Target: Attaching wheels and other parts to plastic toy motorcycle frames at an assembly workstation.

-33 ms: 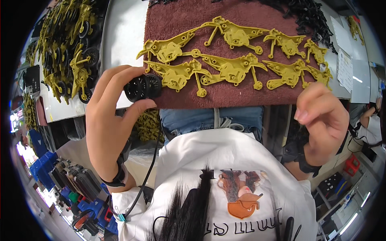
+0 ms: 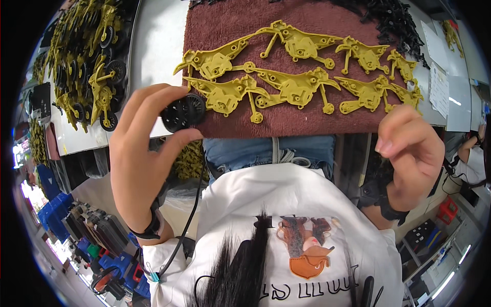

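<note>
My left hand is closed around a small stack of black spoked toy wheels, pinched between thumb and fingers at the left front edge of the brown towel. Just beyond the wheels, two rows of yellow plastic toy motorcycle body halves lie on the cloth. My right hand is by the towel's right front corner, close to the last yellow half. Its fingers are curled in toward the thumb, and whatever may be between them is hidden.
On the left of the white table is a large heap of yellow toy motorcycles with black wheels. Small black parts are piled at the far right. Printed sheets lie on the right, and a cable hangs by my left arm.
My left hand has shifted very slightly to the right, and the wheels in it have tilted a little. The right hand and the yellow halves look the same.
</note>
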Demonstrator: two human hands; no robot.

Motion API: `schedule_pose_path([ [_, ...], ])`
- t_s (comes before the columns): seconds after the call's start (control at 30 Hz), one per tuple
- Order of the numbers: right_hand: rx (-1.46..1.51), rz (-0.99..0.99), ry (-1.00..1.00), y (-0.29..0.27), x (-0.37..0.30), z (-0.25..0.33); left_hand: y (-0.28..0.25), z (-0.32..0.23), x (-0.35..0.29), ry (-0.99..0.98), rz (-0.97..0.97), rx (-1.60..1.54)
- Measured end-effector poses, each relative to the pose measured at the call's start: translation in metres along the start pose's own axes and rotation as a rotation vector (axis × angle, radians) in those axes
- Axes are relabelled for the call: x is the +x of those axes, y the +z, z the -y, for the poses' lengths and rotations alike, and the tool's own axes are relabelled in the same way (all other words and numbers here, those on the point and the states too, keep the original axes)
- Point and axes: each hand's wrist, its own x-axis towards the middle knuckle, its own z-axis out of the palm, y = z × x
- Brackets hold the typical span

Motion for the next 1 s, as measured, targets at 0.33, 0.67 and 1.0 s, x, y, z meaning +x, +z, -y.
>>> schedule_pose_path([
  [0.33, -0.097, 0.026, -0.008, -0.001, 0.0, 0.001, 0.04, -0.027, 0.008, 0.25, 0.091, -0.117],
  [0.67, -0.075, -0.014, -0.011, -0.004, -0.004, -0.002, 0.055, -0.034, 0.011, 0.284, 0.166, 0.036],
  [1.0, -0.058, -0.057, 0.004, -0.011, -0.01, -0.003, 0.045, -0.037, 0.01, 0.216, 0.064, -0.088],
])
